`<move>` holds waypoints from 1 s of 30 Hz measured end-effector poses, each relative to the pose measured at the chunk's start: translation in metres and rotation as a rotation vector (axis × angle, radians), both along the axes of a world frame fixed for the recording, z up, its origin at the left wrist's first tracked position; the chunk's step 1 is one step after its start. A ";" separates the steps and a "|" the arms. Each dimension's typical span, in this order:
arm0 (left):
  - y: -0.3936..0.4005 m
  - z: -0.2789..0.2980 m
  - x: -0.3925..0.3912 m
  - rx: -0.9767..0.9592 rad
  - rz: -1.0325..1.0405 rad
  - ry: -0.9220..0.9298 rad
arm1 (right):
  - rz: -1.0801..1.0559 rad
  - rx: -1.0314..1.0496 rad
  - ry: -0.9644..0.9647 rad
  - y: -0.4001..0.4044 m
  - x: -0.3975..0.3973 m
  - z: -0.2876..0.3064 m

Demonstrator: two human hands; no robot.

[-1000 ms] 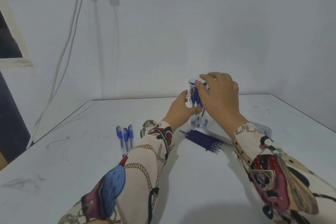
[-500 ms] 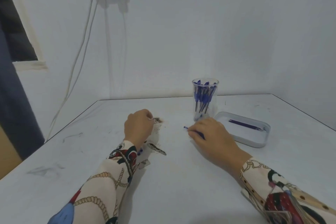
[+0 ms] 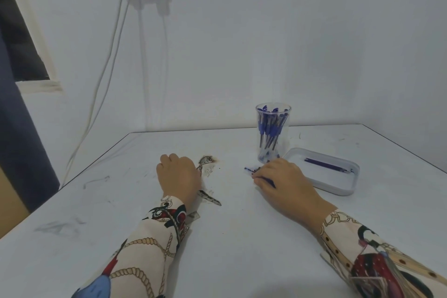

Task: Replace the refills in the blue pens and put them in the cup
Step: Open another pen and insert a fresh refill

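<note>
Reaching for the blue refills (image 3: pixel 251 170) with my right hand (image 3: pixel 283 181), I am laying my fingers over the bundle where it lies on the table (image 3: pixel 242 237), just in front of the cup (image 3: pixel 273 133). Only the near tips of the refills are poking out to the left of my fingertips; the rest is hidden under my palm, so I cannot tell how many I am covering. My right fingers are curling down onto them, seemingly pinching one, though the contact itself is out of sight.

My left hand (image 3: pixel 177 175) is resting knuckles-up on the table, fingers curled under; whether it is holding a pen I cannot tell, since none is showing beneath it. The cup is standing upright and already carrying many blue pens (image 3: pixel 269 128). Beside it the shallow tray (image 3: pixel 348 189) is holding a spent refill (image 3: pixel 326 165).

I am judging this as the start of another round: picking out a single fresh refill. Next I am needing a pen barrel in the left hand, opened, with the refill lined up tip-first. Separating one thin stick from the bundle is calling for a fine fingertip pinch.
</note>
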State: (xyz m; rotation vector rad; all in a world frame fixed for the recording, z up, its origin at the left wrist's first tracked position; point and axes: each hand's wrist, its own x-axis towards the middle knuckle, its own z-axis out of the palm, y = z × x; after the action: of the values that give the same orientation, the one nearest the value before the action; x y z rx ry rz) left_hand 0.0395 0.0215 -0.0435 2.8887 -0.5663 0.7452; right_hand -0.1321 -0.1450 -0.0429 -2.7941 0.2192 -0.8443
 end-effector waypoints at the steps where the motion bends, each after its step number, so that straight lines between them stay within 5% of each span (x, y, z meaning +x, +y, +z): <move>1: 0.001 0.001 0.000 -0.012 0.014 -0.008 | 0.002 -0.003 0.000 0.000 0.000 0.000; 15: 0.004 0.000 0.000 0.032 0.020 0.030 | 0.032 -0.041 -0.015 -0.001 0.002 -0.003; 18: -0.003 0.014 -0.011 0.016 -0.124 0.071 | 0.025 -0.045 -0.034 -0.001 0.003 -0.003; 23: -0.012 0.027 -0.050 -0.168 -0.555 0.406 | 0.010 0.008 -0.025 0.000 0.002 0.001; 30: -0.012 0.017 -0.067 -0.187 -0.768 0.426 | 0.058 -0.047 -0.087 0.004 0.001 0.002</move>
State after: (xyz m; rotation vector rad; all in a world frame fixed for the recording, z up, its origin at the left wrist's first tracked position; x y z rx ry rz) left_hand -0.0272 0.0095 -0.0263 2.2520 -1.3192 0.0612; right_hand -0.1309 -0.1409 -0.0408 -2.7843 0.1054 -0.9665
